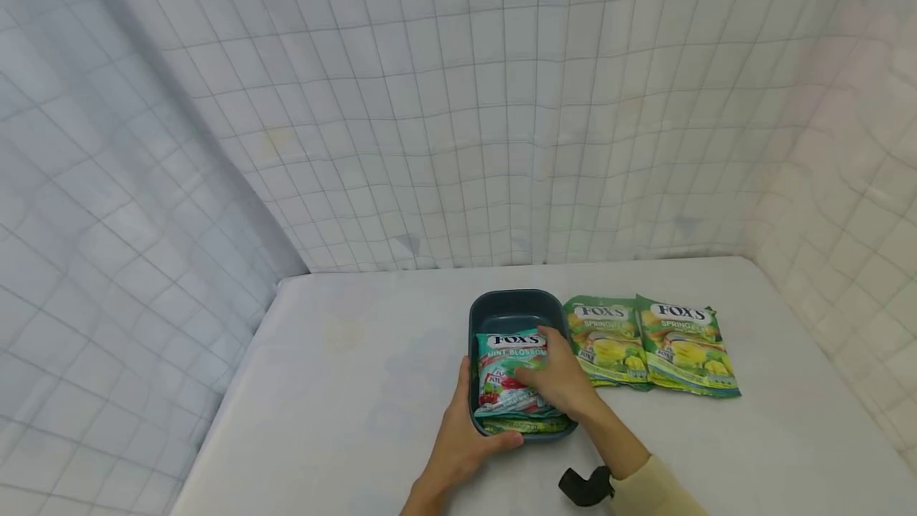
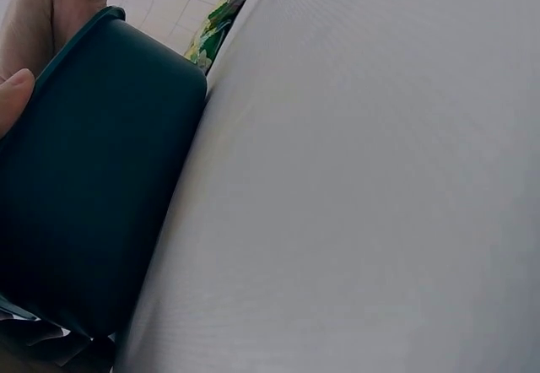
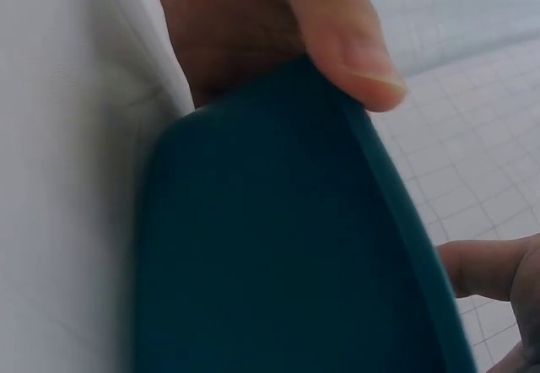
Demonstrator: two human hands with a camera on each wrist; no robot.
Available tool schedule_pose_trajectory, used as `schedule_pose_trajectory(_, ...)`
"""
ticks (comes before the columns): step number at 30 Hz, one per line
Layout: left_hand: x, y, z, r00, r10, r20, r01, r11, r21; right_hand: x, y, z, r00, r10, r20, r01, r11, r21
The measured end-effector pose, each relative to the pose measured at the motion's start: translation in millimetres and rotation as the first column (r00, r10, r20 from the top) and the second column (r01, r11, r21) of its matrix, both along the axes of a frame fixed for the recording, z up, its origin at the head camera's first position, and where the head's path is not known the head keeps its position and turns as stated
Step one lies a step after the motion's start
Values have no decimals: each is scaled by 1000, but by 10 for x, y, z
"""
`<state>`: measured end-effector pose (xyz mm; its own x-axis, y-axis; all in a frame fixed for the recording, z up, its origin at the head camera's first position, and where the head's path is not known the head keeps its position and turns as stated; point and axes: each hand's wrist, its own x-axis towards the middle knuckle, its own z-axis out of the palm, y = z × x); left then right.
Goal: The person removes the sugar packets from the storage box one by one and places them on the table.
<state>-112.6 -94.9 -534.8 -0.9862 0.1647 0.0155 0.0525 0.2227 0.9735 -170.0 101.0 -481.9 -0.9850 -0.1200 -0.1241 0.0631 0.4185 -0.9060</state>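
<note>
A person's left hand (image 1: 462,438) is gripping a dark teal box (image 1: 510,299) at its seven o'clock corner, the thumb lying along the near wall and the fingers bracing the nine o'clock side. In the right wrist view, that thumb is hooking over the rim. The right hand (image 1: 562,379) is reaching in from four o'clock, its thumb and index finger spreading well apart and touching a mint candy bag (image 1: 509,381); its other fingers are too hidden to tell. The candy bag is lying face up inside the box, filling the six o'clock end, while a green bag (image 1: 526,425) is peeking out beneath its near edge. Just beside the box, toward two o'clock, a spring tea candy bag (image 1: 609,343) is lying flat on the white desk (image 1: 358,388); a second spring tea bag (image 1: 688,349) is overlapping it at three o'clock. A cream sleeve (image 1: 655,488) is covering the right forearm at five o'clock.
</note>
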Motion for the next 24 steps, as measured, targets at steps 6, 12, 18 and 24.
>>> schedule_pose_trajectory(6,28,12,-14,1000,10,1,-10,1000,-20,86,18,-7,1000,-31,3,31,999,26)
schedule_pose_trajectory(12,9,15,18,1000,13,3,-13,1000,-7,66,22,-9,999,-49,17,48,999,19)
schedule_pose_trajectory(18,9,16,4,1000,4,5,-4,1000,12,65,37,-20,999,-50,11,50,998,-24)
schedule_pose_trajectory(24,2,12,-12,1000,2,2,-2,999,33,51,63,-12,998,-53,23,54,998,-37)
